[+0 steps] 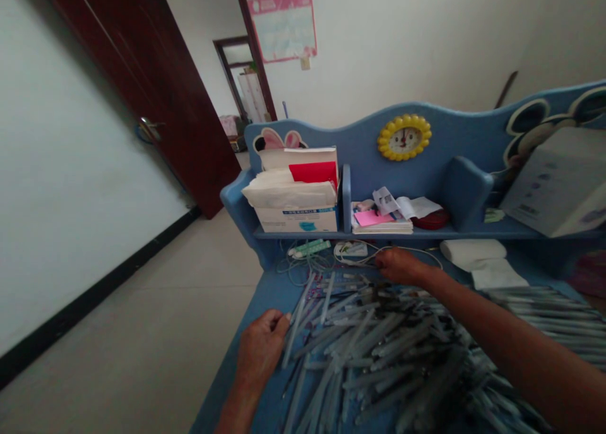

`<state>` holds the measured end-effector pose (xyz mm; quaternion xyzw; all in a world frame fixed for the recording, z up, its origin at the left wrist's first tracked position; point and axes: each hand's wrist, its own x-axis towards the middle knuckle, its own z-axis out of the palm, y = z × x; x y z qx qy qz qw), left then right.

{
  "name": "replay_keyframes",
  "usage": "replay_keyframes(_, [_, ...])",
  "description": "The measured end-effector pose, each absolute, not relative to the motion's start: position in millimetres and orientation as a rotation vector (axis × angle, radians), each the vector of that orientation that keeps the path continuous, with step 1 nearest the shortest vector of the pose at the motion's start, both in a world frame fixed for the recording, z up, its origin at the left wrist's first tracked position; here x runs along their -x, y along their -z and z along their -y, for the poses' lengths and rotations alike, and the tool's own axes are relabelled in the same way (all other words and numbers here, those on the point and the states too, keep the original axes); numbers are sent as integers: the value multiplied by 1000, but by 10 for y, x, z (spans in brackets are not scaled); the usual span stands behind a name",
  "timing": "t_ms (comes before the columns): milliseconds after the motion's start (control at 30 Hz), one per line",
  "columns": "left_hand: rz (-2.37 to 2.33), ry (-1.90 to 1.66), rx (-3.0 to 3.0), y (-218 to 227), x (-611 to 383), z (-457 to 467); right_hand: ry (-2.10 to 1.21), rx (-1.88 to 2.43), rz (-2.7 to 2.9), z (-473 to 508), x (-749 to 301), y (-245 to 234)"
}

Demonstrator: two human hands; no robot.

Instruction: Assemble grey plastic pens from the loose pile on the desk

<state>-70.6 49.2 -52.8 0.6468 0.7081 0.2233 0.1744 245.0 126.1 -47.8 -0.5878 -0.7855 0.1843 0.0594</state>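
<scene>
A loose heap of slim, translucent pen-like sticks (360, 333) covers much of the blue desk (246, 333). At the heap's left side is my left hand (262, 342), closed, with thumb and fingers bent together; whether it pinches one of the sticks is unclear. My right hand (400, 265) reaches to the back of the heap, below the shelf, with its fingers closed beside a white cable (343, 260). What it grips, if anything, is hidden. More sticks (558, 320) lie side by side in rows at the right, partly behind my right forearm.
The blue shelf (303, 235) carries a mask box (298, 219) stuffed with papers, a small paper stack (383, 227) and a large white box (558, 181). A yellow clock (404, 137) is on its backboard. Below lies a paper roll (473, 252). A dark red door (142, 74) is at left.
</scene>
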Motion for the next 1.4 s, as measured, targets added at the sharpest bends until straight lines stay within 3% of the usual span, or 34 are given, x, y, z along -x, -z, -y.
replay_keyframes(233, [-1903,-739,-1803,334,618,-360,-1170,1525,1943,-616,-2559,261])
replay_keyframes(533, [-1335,-877,-1557,-29,-254,16,-1588,1200,1429,115,-2401,219])
replay_keyframes(700, [-1304,-856,-1636,131,-646,174,-1522,1220,1331,166,-2383,390])
replay_keyframes(867, [-1444,-799,-2240,502,-941,665,-1480,1218,1274,103,-2372,562])
replay_keyframes(1167, [-564,-584,-3023,782,-1085,1205,-1424,1208,1237,-99,-2484,615])
replay_keyframes(1400, [-540,-449,-3145,882,-1181,978,-1234,1350,1413,-268,-2634,517])
